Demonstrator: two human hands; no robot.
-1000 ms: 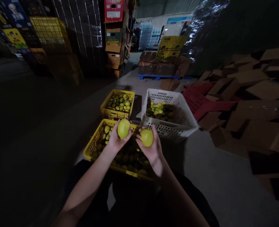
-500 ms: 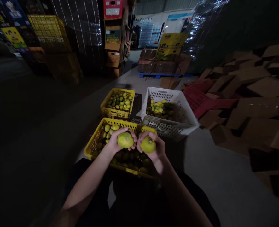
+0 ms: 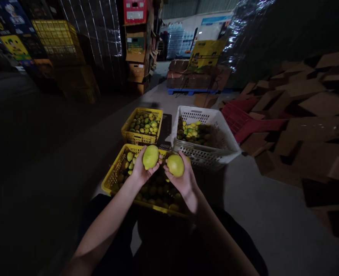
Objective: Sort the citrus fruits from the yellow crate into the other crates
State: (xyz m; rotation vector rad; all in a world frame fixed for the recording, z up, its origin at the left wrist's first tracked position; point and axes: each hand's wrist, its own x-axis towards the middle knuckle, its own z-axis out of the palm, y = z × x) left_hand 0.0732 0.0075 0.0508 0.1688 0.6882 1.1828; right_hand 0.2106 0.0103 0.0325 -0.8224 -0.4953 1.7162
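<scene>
My left hand (image 3: pixel 141 170) cradles a yellow-green lemon (image 3: pixel 151 156), its long side tilted upward. In my right hand (image 3: pixel 186 180) lies another lemon (image 3: pixel 175 165), gripped between thumb and fingers. Both hands hover close together, slightly apart, over the near yellow crate (image 3: pixel 108 180). Lemons (image 3: pixel 130 157) fill that crate, many of them in shadow below my forearms. Behind it stands a smaller-looking yellow crate (image 3: pixel 126 132) full of greener lemons. To its right, a white crate (image 3: pixel 223 142) holds a partial layer of yellow and green lemons.
Flattened cardboard boxes (image 3: pixel 301 134) pile up on the right, around a red crate (image 3: pixel 241 119). Farther back are a blue pallet (image 3: pixel 189 92) with cartons, a tall stack of boxes (image 3: pixel 136 46), and yellow crates (image 3: pixel 57 38) at the left.
Both lemons have been turned in my fingers; the left one now stands more upright and sits higher. My hands have parted a little at the fingertips. The crates stay put.
</scene>
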